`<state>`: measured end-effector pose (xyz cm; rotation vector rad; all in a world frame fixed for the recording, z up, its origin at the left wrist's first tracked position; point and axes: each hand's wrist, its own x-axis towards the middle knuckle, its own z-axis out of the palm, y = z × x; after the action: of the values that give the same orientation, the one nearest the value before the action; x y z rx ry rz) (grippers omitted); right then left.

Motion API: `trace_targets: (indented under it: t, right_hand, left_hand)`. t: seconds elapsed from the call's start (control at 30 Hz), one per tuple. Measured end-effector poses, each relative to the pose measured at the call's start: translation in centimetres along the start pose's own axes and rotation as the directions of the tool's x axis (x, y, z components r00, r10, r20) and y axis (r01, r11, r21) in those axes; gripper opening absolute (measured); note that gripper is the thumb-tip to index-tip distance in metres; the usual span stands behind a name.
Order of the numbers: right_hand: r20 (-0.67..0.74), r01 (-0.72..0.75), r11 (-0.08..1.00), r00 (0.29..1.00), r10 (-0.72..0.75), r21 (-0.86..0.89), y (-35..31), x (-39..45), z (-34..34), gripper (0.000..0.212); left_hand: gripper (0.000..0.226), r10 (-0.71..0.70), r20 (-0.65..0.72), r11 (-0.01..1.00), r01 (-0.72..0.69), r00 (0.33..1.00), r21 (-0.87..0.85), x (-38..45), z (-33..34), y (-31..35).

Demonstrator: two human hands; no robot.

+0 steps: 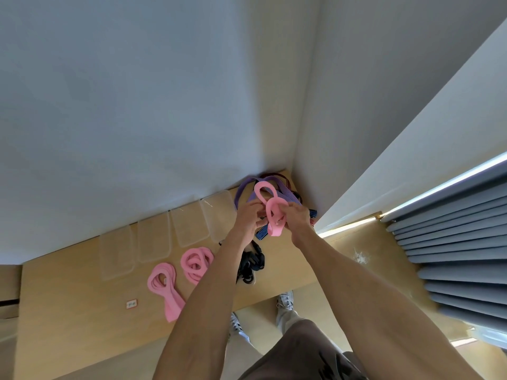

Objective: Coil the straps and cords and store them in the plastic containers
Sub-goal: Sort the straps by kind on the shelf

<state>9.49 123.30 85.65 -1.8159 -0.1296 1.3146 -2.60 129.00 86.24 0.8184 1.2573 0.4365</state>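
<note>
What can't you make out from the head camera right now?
- Head view: the pink strap's ends, hidden inside the left hand and right hand.
- The black cords, partly behind the left forearm.
- The small label on the table: print too small.

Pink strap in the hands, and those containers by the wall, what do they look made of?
Pink strap: seems soft flat woven webbing, matte; it bends into limp loops. Containers: look like clear, slightly frosted plastic; the tabletop shows through them. Both judged by look only.
</note>
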Motion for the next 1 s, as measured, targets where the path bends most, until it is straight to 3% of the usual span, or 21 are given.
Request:
trace_targets:
  t: [0.1,0.17,0.23,0.3,0.37,0.43,0.53,0.6,0.67,0.73,0.83,1.0]
  right_hand:
    - [0.008,-0.003,1.0,1.0,0.003,0.01,0.1,0.0,-0.1,0.009]
    - [0.065,-0.046,0.997,0.997,0.041,0.064,-0.1,-0.1,0.0,0.005]
    - [0.139,-0.097,0.99,0.987,0.083,0.1,-0.4,-0.2,0.1,0.01]
    - [0.189,-0.139,0.985,0.975,0.118,0.099,-0.6,-0.3,0.2,0.013]
    - [0.189,-0.163,0.982,0.972,0.142,0.096,-0.6,-0.3,0.2,0.008]
    - [0.126,-0.143,0.989,0.983,0.136,0.047,-0.6,-0.1,0.2,0.009]
    - [-0.024,-0.054,0.992,0.998,0.051,-0.118,-0.5,0.3,0.1,0.027]
    - [-0.103,-0.018,0.993,0.995,0.006,-0.115,-0.4,0.3,-0.2,0.027]
    - [-0.099,-0.002,0.998,0.995,-0.005,-0.064,-0.5,0.0,-0.5,0.02]
    - [0.011,-0.005,0.999,1.0,0.004,0.054,-0.6,-0.4,-0.7,0.009]
    - [0.177,-0.039,0.988,0.984,0.012,0.147,-0.8,-1.0,-0.5,0.01]
    - [0.129,0.055,0.993,0.989,-0.068,0.101,-1.4,-1.2,0.6,0.017]
  left_hand:
    - [0.026,0.107,-0.012,0.982,-0.104,0.994,0.156,0.0,0.5,0.6]
    - [0.015,0.065,-0.033,0.997,-0.063,0.997,0.047,-0.2,0.7,1.0]
    - [0.024,-0.033,-0.097,0.985,0.016,0.995,-0.174,-0.2,0.4,1.1]
    - [0.026,-0.043,-0.079,0.931,0.011,0.996,-0.365,-0.1,0.0,0.9]
    - [0.026,-0.039,-0.09,0.914,-0.001,0.995,-0.406,-0.1,-0.3,0.9]
    - [0.022,-0.008,-0.148,0.954,-0.037,0.989,-0.298,-0.1,-0.6,0.9]
    - [0.014,0.075,-0.249,0.997,-0.074,0.965,0.014,0.2,-0.9,0.6]
    - [0.01,0.134,-0.368,0.98,-0.067,0.92,0.19,0.4,-1.3,0.6]
    - [0.013,0.189,-0.411,0.957,-0.072,0.892,0.283,0.5,-1.8,1.0]
    - [0.015,0.254,-0.359,0.93,-0.124,0.898,0.347,0.4,-2.0,1.5]
    - [0.022,0.32,-0.264,0.897,-0.2,0.91,0.395,0.1,-2.0,1.8]
    - [0.021,0.226,-0.168,0.953,-0.183,0.959,0.241,-0.5,-1.8,2.4]
